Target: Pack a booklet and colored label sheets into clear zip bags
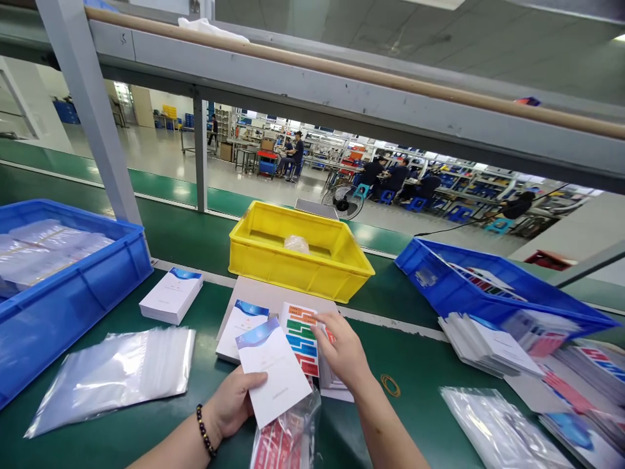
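A: What is nearest to the person?
B: At the bottom there is a clear bag point(288, 438) with red printed matter in it, partly under the white booklet point(276, 384)

A: And how does this booklet point?
B: It is above the bag, in the left hand point(232, 400). Its long axis runs slanting, the blue end far and to the left, the plain end near and to the right

A: How are the fingers?
B: The left thumb lies flat on the front of the booklet, and the other fingers are bent behind it, mostly hidden, so it is closed on the left edge. The right hand point(344, 352) is half open, thumb and forefinger slightly apart at the right edge of the coloured card point(299, 331); if they pinch it, I cannot tell

A: What is around and beyond?
B: Rubber bands point(390, 385) lie to the right of the right hand, and clear sleeves point(131, 368) to the left. Farther is a booklet stack point(170, 296), then the yellow bin point(300, 260) with crumpled clear plastic point(296, 244) inside. Behind are a fan point(343, 203) and some seated people point(398, 177)
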Demonstrator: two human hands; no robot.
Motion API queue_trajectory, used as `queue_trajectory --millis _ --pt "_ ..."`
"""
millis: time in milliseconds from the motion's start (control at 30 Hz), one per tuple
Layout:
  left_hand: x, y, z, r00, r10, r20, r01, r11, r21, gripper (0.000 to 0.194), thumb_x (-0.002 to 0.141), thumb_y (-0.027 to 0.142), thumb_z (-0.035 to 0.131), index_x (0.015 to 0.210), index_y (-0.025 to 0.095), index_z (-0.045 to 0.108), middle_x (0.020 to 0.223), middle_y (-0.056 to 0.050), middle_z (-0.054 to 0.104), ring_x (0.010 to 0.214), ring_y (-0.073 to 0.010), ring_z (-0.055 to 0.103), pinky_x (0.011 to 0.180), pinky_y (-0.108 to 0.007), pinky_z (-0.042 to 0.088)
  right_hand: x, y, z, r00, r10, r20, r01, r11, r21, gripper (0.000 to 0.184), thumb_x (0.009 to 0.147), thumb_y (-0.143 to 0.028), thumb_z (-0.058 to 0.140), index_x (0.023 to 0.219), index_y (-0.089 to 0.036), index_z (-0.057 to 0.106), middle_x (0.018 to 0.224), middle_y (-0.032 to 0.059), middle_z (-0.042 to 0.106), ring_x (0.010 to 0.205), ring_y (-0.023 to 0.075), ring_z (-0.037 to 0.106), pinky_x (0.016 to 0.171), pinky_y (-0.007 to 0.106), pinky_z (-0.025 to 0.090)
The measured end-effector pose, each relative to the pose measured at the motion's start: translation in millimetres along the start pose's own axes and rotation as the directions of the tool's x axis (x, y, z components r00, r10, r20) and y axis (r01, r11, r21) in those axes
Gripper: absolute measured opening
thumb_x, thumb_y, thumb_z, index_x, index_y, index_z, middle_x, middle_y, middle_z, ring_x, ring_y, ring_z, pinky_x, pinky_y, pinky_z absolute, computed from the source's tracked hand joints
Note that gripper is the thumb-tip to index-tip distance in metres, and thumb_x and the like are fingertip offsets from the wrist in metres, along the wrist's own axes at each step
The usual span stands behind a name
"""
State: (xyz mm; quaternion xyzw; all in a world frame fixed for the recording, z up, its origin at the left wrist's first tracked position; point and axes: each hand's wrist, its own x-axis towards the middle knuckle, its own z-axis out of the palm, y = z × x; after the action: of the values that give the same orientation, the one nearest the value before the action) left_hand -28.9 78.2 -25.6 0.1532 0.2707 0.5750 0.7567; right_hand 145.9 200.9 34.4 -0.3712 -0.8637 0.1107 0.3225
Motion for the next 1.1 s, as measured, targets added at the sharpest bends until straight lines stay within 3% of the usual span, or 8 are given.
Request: queue_trajectory --millis 100,200,367,600,833,933,1033,1100 --pt "-0.8 1.5 2.3 0.999 0.000 0.053 -0.001 0.999 0.036 0.052 0.062 0.019 0.073 0.112 0.012 0.059 0.103 -0.015 0.069 0.095 -0.0312 0.063 0.091 -0.045 0.041 16.7 18.2 11.8 0.970 0.239 0.048 -0.231 0.963 -0.141 0.031 0.078 -0.025 0.054 0.106 -0.015 0.058 0.102 0.0113 0.063 0.097 0.0258 0.056 0.085 0.039 0.042" --pt "-3.0 2.6 4.8 0.996 -0.006 0.093 0.000 0.997 0.071 0.044 0.061 0.018 0.074 0.104 0.011 0.064 0.103 -0.015 0.068 0.095 -0.0308 0.063 0.093 -0.046 0.040 24.4 24.2 20.4 0.957 0.284 0.051 -0.273 0.949 -0.157 0.033 0.073 -0.024 0.057 0.104 -0.013 0.059 0.098 0.0124 0.064 0.095 0.0278 0.057 0.085 0.041 0.040" --pt "-6.2 3.2 7.5 0.990 -0.055 0.130 0.038 0.991 0.126 0.044 0.061 0.020 0.075 0.104 0.012 0.063 0.105 -0.016 0.067 0.095 -0.0306 0.063 0.091 -0.046 0.041 22.7 24.9 25.2 0.950 0.312 0.027 -0.308 0.947 -0.090 0.017 0.070 -0.022 0.056 0.085 -0.016 0.061 0.086 0.0088 0.064 0.085 0.0259 0.057 0.079 0.038 0.040" --pt "-8.8 2.6 9.6 0.980 -0.125 0.157 0.093 0.976 0.197 0.047 0.055 0.018 0.077 0.100 0.011 0.065 0.099 -0.015 0.069 0.093 -0.0306 0.063 0.085 -0.043 0.044 20.9 32.4 14.0 0.917 0.399 -0.003 -0.389 0.895 0.216 0.017 0.072 -0.030 0.053 0.078 -0.018 0.063 0.070 0.0044 0.063 0.069 0.0217 0.058 0.066 0.033 0.043" --pt "-9.6 3.7 13.9 0.963 -0.225 0.145 0.186 0.952 0.245 0.054 0.051 0.019 0.078 0.102 0.011 0.065 0.102 -0.016 0.068 0.093 -0.0315 0.063 0.081 -0.041 0.045 14.7 45.2 -12.6 0.833 0.553 -0.030 -0.422 0.670 0.611 0.040 0.072 -0.055 0.055 0.077 -0.017 0.063 0.064 0.0036 0.064 0.057 0.0175 0.058 0.057 0.030 0.047" --pt "-9.1 2.5 16.2 0.970 -0.223 0.096 0.201 0.960 0.194 0.051 0.057 0.029 0.078 0.101 0.009 0.065 0.101 -0.017 0.069 0.093 -0.0315 0.063 0.085 -0.042 0.043 1.8 34.4 -15.8 0.813 0.580 0.051 -0.449 0.568 0.690 0.042 0.065 -0.058 0.062 0.072 -0.016 0.062 0.053 0.0019 0.061 0.046 0.0161 0.056 0.048 0.029 0.046" --pt "-8.7 0.2 19.1 0.971 -0.224 0.077 0.216 0.971 0.102 0.052 0.067 0.051 0.066 0.097 0.009 0.065 0.095 -0.016 0.070 0.093 -0.0307 0.063 0.089 -0.044 0.041 -16.2 10.1 -7.4 0.811 0.519 0.270 -0.538 0.480 0.693 0.039 0.061 -0.052 0.069 0.066 -0.015 0.061 0.045 0.0004 0.058 0.036 0.0119 0.049 0.038 0.023 0.039" --pt "-8.3 -2.4 20.0 0.971 -0.231 0.066 0.225 0.971 0.079 0.057 0.067 0.057 0.063 0.098 0.009 0.064 0.094 -0.015 0.070 0.092 -0.0296 0.064 0.089 -0.043 0.041 -27.9 -8.1 2.9 0.787 0.464 0.407 -0.605 0.451 0.656 0.036 0.061 -0.049 0.069 0.064 -0.014 0.060 0.043 -0.0017 0.055 0.033 0.0092 0.046 0.035 0.020 0.033"
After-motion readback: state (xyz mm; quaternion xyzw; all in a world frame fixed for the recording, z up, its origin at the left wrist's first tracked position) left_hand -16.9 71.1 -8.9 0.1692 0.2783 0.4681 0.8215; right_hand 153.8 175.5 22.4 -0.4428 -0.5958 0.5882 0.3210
